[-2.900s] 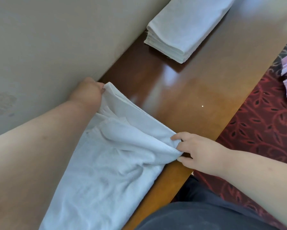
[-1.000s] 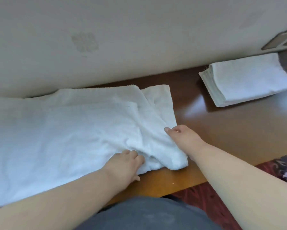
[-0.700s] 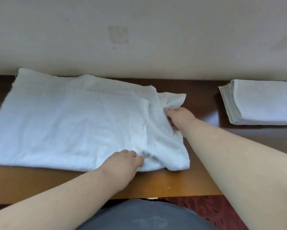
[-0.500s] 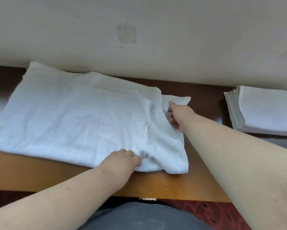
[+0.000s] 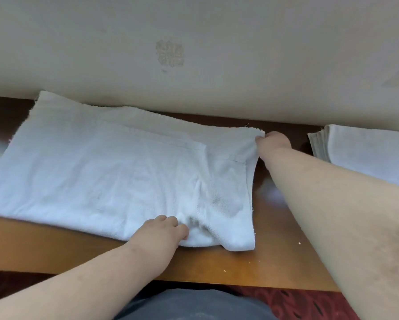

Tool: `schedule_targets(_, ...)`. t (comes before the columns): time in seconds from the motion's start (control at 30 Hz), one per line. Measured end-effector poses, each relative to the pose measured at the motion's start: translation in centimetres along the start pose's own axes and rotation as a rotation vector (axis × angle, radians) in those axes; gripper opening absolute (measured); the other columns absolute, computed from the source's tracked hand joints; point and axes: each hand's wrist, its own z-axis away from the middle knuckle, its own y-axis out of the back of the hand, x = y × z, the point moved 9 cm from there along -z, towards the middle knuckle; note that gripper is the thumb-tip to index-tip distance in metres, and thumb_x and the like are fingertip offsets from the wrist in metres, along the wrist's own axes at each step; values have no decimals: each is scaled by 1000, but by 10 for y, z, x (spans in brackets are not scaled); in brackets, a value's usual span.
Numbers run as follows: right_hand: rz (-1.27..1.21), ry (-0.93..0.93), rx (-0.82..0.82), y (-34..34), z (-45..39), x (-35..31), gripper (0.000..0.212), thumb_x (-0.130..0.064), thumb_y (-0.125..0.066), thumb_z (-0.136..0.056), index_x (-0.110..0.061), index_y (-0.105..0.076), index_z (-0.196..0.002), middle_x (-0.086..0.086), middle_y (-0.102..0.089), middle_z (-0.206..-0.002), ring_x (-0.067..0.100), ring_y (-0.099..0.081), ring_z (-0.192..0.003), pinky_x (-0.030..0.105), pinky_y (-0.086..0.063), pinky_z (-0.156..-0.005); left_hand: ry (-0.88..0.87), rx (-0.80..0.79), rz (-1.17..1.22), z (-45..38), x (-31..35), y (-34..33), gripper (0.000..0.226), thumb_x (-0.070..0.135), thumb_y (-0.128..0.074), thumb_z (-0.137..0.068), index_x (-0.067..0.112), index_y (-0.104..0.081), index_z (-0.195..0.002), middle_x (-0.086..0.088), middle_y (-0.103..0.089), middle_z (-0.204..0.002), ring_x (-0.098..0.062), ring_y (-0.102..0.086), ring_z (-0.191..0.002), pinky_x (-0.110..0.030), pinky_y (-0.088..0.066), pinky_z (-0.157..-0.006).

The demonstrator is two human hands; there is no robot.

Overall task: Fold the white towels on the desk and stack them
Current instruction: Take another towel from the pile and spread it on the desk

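Note:
A white towel [image 5: 106, 172] lies spread across the brown wooden desk [image 5: 217, 266], folded over once, with wrinkles near its right end. My left hand [image 5: 158, 234] rests on the towel's near edge, its fingers curled into the cloth there. My right hand [image 5: 273, 142] pinches the towel's far right corner close to the wall. A stack of folded white towels [image 5: 364, 151] sits on the desk at the far right, apart from both hands.
A beige wall [image 5: 193, 54] runs right behind the desk and touches the towel's far edge. Below the desk's near edge are my dark trousers [image 5: 193, 306] and a red patterned carpet [image 5: 297, 303].
My right hand has drawn the towel's far right corner outward to the right, flattening the flap. My left hand stays on the near edge. The view has swung to face the wall.

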Motion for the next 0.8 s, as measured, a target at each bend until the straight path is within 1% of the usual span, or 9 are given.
schedule_targets(0.07,-14,-83,-42,-6,-3,14,43,-30,-52,-99,-1,-57,-132,20,-67,-118,39,-67,-104,41,-55,-93,-9,5,4,0,0,-2,33,17,-49,-91,34,-46,-119,10,-47,-110,-15,-42,-94,-27,-31,-75)
schedule_targets(0.17,-257,-208,-113,-32,5,31,69,-55,-68,-81,-9,-52,-131,13,-64,-113,33,-67,-95,48,-60,-87,-38,1,6,0,3,-1,28,22,-46,-95,33,-47,-121,9,-49,-114,-17,-46,-100,-29,-38,-82)
schedule_targets(0.27,-193,-137,-175,-46,3,25,63,-59,-71,-79,-10,-58,-117,6,-65,-97,28,-67,-90,42,-57,-90,-64,-29,-5,-1,9,-4,33,16,-51,-94,32,-47,-123,9,-50,-114,-17,-49,-101,-29,-41,-83)
schedule_targets(0.4,-94,123,-42,-25,-21,-1,44,-48,-61,-93,-15,-59,-122,3,-65,-111,24,-61,-92,30,-45,-82,-44,-19,84,-8,6,-5,28,19,-47,-99,31,-47,-124,9,-51,-116,-16,-50,-104,-26,-40,-80)
schedule_targets(0.53,-189,92,35,-11,-20,6,69,-45,-67,-91,-16,-38,-147,7,-55,-139,27,-59,-118,28,-42,-88,-104,-32,159,-10,12,-4,34,20,-45,-102,37,-46,-131,12,-51,-123,-12,-48,-112,-25,-43,-88)
schedule_targets(0.57,-253,104,123,-1,-12,11,68,-46,-67,-90,-17,-39,-145,5,-55,-136,24,-60,-116,28,-43,-87,-125,-41,183,-10,13,-3,31,25,-43,-103,37,-47,-132,13,-51,-125,-11,-47,-114,-25,-42,-90)
schedule_targets(0.63,-239,267,237,6,9,15,47,-52,-64,-88,-23,-52,-122,-4,-61,-111,13,-63,-96,30,-49,-82,-121,-55,276,-8,7,2,29,37,-41,-103,41,-48,-132,19,-51,-125,-5,-46,-117,-22,-42,-93)
schedule_targets(0.7,-91,345,61,-19,25,21,47,-59,-67,-84,-27,-53,-116,-9,-59,-97,9,-62,-87,29,-48,-74,-56,-14,352,-10,-14,16,29,43,-41,-101,45,-49,-129,25,-50,-120,2,-46,-115,-16,-40,-90)
schedule_targets(0.8,73,198,-181,-49,31,40,57,-46,-77,-83,-23,-50,-128,-6,-59,-97,11,-59,-82,26,-42,-67,49,88,335,-15,-60,35,31,38,-45,-100,41,-52,-130,23,-50,-125,-1,-44,-120,-19,-40,-95)
